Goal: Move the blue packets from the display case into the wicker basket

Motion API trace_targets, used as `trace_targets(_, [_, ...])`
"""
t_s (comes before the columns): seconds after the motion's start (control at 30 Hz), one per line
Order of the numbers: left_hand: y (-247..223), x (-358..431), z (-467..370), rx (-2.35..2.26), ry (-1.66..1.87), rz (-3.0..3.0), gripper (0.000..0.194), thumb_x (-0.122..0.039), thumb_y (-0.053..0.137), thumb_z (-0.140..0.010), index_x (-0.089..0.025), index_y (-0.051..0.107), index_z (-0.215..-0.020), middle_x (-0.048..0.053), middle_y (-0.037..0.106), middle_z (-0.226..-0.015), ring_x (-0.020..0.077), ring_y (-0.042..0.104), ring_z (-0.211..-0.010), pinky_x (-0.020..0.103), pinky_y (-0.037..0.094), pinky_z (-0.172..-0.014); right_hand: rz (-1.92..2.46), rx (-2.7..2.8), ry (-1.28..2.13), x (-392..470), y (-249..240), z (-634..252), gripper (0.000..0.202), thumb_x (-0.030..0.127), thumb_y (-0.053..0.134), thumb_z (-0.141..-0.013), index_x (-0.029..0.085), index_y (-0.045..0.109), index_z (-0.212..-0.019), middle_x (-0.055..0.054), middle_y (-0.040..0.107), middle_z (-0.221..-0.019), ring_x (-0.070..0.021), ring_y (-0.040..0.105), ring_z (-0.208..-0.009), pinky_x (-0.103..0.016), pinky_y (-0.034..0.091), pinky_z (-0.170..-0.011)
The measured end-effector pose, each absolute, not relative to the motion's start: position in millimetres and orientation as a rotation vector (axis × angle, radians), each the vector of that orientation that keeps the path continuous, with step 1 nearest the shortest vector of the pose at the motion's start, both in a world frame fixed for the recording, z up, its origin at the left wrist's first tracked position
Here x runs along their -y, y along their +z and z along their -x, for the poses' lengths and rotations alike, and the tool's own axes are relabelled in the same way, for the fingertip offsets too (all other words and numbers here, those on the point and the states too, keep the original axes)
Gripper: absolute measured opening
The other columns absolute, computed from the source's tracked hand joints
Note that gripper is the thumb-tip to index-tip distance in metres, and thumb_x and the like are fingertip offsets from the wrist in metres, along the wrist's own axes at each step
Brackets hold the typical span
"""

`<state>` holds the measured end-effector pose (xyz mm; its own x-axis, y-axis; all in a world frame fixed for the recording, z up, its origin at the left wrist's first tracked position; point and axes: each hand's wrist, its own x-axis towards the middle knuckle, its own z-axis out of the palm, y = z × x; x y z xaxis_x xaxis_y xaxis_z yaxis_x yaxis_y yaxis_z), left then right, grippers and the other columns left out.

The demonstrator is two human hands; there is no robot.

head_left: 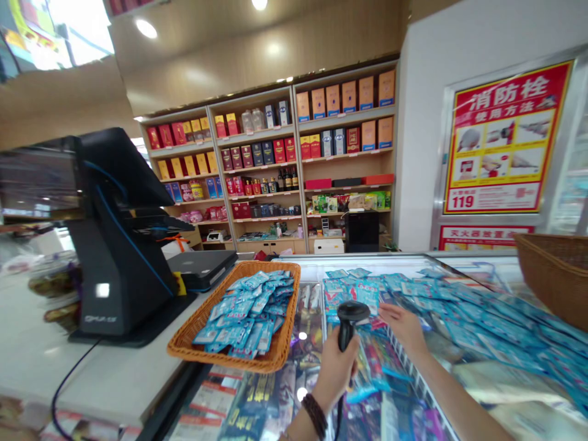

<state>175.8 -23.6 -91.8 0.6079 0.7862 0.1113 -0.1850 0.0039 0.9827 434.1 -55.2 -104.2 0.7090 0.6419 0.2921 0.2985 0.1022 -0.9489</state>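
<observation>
My left hand (334,371), with a dark beaded bracelet at the wrist, is wrapped round the handle of a black barcode scanner (353,311). The scanner's head is up, over the glass top. To its right, my right hand (403,326) has its fingertips pinched at the edge of a blue packet (367,295). More blue packets (478,312) lie spread over the glass to the right. An orange wicker basket (184,340) to the left of my hands holds a pile of similar blue packets (250,309).
A black register terminal (124,263) stands on the white counter (114,373) at the left, beside a flat black device (202,267). A brown basket (558,269) is at the right edge. Goods fill the glass case below; shelves of boxes (261,153) line the back.
</observation>
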Motion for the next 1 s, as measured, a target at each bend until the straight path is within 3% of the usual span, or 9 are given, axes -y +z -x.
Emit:
trace_targets(0.33, [-75.3,10.7,-164.8,-0.582,0.981,-1.319,0.081,-0.100,0.101,-0.082,-0.029,0.062,-0.092,-0.011,0.054,-0.058,0.0106,0.046,-0.043,0.026,0.034,-0.047,1.346,0.650,0.397,38.9,-105.9,-422.4,0.048,0.066,0.098,-0.054,0.029,0.091,-0.085,-0.017,0.098,-0.092,-0.0511,0.099,-0.096,-0.066,0.084,-0.097])
trace_targets(0.6, [-21.9,-21.3,-78.7,-0.719,1.170,-1.272,0.070,-0.082,0.109,-0.082,-0.027,0.067,-0.092,-0.008,0.059,-0.062,0.0105,0.049,-0.047,0.026,0.035,-0.049,1.172,0.729,0.663,-32.3,-77.3,-365.4,0.039,0.051,0.105,-0.056,0.028,0.092,-0.085,-0.019,0.097,-0.099,-0.0529,0.099,-0.105,-0.064,0.086,-0.100])
trace_targets(0.83, [-9.6,-45.5,8.3,-0.869,1.381,-1.245,0.086,-0.099,0.107,-0.069,-0.027,0.062,-0.082,-0.007,0.061,-0.063,0.0099,0.049,-0.046,0.026,0.037,-0.047,1.037,0.923,0.856,-108.7,-32.3,-264.6,0.029,0.039,0.111,-0.062,0.030,0.089,-0.079,-0.011,0.093,-0.086,-0.0426,0.099,-0.096,-0.056,0.087,-0.094])
trace_targets(1.0, [-17.6,-49.1,39.8,-0.994,1.495,-1.180,0.092,-0.106,0.106,-0.061,-0.027,0.063,-0.081,-0.007,0.061,-0.062,0.0110,0.052,-0.048,0.026,0.037,-0.048,1.037,0.994,0.835,-135.9,-33.6,-225.2,0.026,0.037,0.105,-0.062,0.028,0.093,-0.083,-0.013,0.099,-0.102,-0.0424,0.098,-0.108,-0.060,0.082,-0.108])
